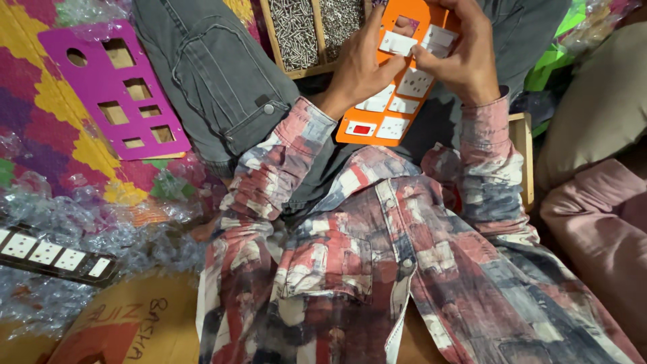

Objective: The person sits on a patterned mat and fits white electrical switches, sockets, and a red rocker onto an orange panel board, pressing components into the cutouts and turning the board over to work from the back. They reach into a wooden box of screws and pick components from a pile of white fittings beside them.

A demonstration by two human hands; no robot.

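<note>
An orange switchboard plate (393,101) fitted with white sockets and a red indicator rests over my lap, tilted toward me. My left hand (362,64) grips its left edge from beneath, thumb on the front. My right hand (459,54) holds the upper right part, its fingers pinching a small white switch module (397,43) at a cutout near the top.
A wooden tray (306,69) with two compartments of small metal screws lies beyond the plate. A purple plate (118,91) with several empty cutouts lies on the patterned mat at left. Bubble wrap (60,222), a dark socket strip (54,256) and cardboard (135,323) sit lower left. Cushions (600,202) at right.
</note>
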